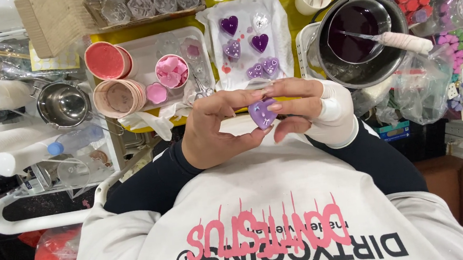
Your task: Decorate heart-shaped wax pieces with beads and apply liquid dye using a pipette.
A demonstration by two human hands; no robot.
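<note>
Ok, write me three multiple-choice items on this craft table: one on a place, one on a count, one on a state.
1. Where is the small lilac wax heart?
A. Pinched between both hands above the lap
B. On the white cloth
C. Inside the steel pot

2. How many purple hearts lie on the white cloth?
A. Two
B. Five
C. Nine

3. What state is the round steel pot in?
A. Empty
B. Covered by a lid
C. Holding dark purple liquid

Answers: 1 A, fingertips of the left hand and the bandaged right hand close on it. 2 B, five purple hearts show on the cloth. 3 C, the open pot shows a dark purple pool with a tool resting across it.
</note>
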